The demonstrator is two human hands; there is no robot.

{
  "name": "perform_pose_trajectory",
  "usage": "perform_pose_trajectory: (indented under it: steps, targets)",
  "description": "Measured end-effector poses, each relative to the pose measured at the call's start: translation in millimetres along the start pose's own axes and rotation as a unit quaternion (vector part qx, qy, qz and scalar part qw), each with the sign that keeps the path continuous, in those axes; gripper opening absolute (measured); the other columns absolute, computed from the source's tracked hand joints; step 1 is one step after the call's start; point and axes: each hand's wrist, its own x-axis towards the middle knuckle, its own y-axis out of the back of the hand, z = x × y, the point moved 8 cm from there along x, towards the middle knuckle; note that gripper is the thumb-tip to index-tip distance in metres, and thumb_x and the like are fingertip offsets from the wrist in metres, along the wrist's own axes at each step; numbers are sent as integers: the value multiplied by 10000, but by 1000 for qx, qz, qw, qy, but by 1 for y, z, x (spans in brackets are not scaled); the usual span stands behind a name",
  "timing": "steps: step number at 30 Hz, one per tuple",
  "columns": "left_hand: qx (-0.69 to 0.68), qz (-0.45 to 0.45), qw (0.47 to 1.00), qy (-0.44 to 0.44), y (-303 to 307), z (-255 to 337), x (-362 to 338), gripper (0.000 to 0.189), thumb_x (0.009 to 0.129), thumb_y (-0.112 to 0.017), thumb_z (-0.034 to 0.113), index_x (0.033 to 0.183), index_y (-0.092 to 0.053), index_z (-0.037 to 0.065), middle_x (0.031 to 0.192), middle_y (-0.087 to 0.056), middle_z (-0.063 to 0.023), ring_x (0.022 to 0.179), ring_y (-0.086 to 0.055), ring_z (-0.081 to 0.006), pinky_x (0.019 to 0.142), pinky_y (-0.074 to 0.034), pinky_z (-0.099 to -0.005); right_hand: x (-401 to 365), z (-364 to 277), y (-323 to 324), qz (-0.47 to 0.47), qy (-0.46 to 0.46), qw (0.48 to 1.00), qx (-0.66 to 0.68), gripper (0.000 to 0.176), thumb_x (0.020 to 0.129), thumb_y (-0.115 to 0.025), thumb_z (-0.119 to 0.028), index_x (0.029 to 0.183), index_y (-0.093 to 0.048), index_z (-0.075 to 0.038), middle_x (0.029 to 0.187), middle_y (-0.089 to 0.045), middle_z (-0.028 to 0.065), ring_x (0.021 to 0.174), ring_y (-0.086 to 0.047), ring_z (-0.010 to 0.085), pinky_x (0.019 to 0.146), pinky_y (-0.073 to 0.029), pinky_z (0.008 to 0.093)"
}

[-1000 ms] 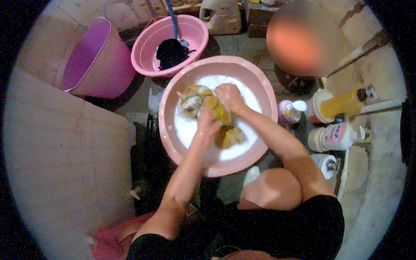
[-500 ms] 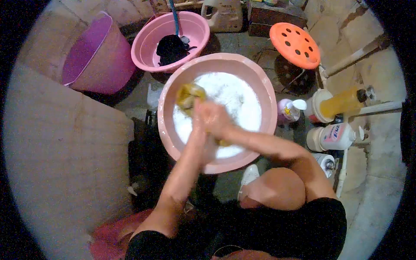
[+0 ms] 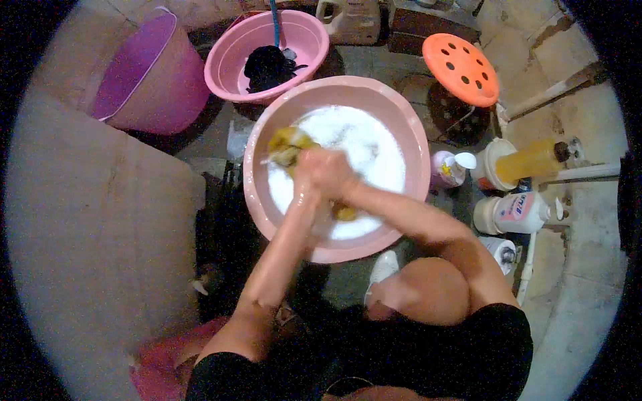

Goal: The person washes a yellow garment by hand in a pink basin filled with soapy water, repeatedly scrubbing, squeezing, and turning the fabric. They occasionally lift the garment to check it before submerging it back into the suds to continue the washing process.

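Yellow cloth [image 3: 289, 144] was held at arm's length in front of the person, beyond the black clothing [image 3: 435, 354], the bent knee [image 3: 424, 294] and the white shoe [image 3: 383, 267]. It was gripped over the pink basin [image 3: 416, 154], left of the middle, where white suds [image 3: 382, 164] were spread inside. The left hand [image 3: 309, 177] and the right hand [image 3: 338, 172] were pressed together, and the fingers of both were curled tightly on the cloth, though single fingertips were blurred and could not be told apart. One bunched end was left showing past the hands, near the basin's far left side, and a smaller part was seen below them, by the suds. To the right, a white container [image 3: 499, 254], a white bottle [image 3: 521, 212] with a pink label and a yellow bottle [image 3: 528, 162] were lined up along the wall; a pump bottle [image 3: 447, 172] was placed just beside the basin. Farther off, a tub [image 3: 304, 43] was set close behind the basin, with dark cloth [image 3: 267, 67] and the end of a blue hose [image 3: 275, 27] inside it. A purple bucket [image 3: 157, 97] was stood to its left. An orange stool [image 3: 461, 70] was placed at the far right, and a jug [image 3: 354, 25] was seen at the back.
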Motion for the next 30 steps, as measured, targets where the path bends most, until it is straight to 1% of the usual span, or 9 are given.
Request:
perform_pose_trajectory:
  steps: [1,4,9,13,16,18,23,27,30]
  targets:
    - [3,-5,1000,8,-6,10,1,261,972,-410,322,978,-538,94,890,-547,-21,886,-541,-177,777,-460,-318,12,45,-8,-24,-48,983,-174,288,830,-545,-262,624,-566,-62,624,-567,176,568,-563,314,579,-451,416]
    - [40,-85,996,-11,-50,37,-16,298,972,-416,341,951,-549,75,855,-546,-16,867,-539,-172,773,-453,-319,-2,149,22,-6,-381,922,77,420,852,-514,-389,760,-635,3,725,-609,233,651,-610,377,655,-460,465]
    - [330,-219,917,-57,-23,70,47,640,857,-545,542,1127,-524,-38,1074,-584,-174,1059,-540,-282,937,-405,-374,-7,144,90,84,-272,949,-135,430,887,-505,-309,1164,-498,19,1123,-537,266,1100,-493,400,885,-409,485]
    - [875,-127,423,-198,15,38,65,825,753,-643,507,1261,-380,-87,1195,-485,-288,1089,-511,-397,930,-415,-450,-80,85,-4,-270,-189,926,-183,656,810,-634,-292,1308,-343,20,1322,-383,235,1208,-389,419,943,-387,531]
    - [930,-121,311,-157,28,8,75,819,753,-652,471,1255,-381,-118,1252,-436,-265,1189,-406,-384,969,-367,-480,-120,20,-29,-303,-20,929,-211,600,784,-642,-287,1263,-414,-7,1329,-366,243,1198,-418,386,851,-460,520]
    - [963,-136,195,-129,31,-1,86,689,788,-624,376,1218,-425,-125,1215,-471,-257,1146,-453,-361,945,-391,-448,-124,38,-48,-461,-131,864,-151,435,752,-615,-243,1114,-570,-5,1151,-518,241,1095,-507,335,867,-461,444]
    - [805,-112,503,-293,28,20,89,398,842,-559,313,983,-609,-56,873,-620,-185,841,-605,-296,735,-475,-383,-111,113,-68,-459,-6,862,-216,209,786,-555,-177,885,-680,-42,887,-641,153,876,-622,311,775,-502,410]
    - [561,-21,817,-134,42,47,44,405,884,-520,368,804,-670,0,601,-628,-101,599,-628,-273,614,-490,-373,-19,122,-5,-241,-284,927,51,247,790,-507,-101,986,-653,-68,1032,-623,180,949,-599,346,814,-469,422]
    - [461,-32,885,48,47,32,40,734,845,-401,661,1202,-518,31,1116,-564,-198,1059,-543,-284,818,-466,-433,33,47,74,-70,-174,980,64,245,794,-507,-108,987,-647,-51,973,-628,182,918,-606,315,801,-480,425]
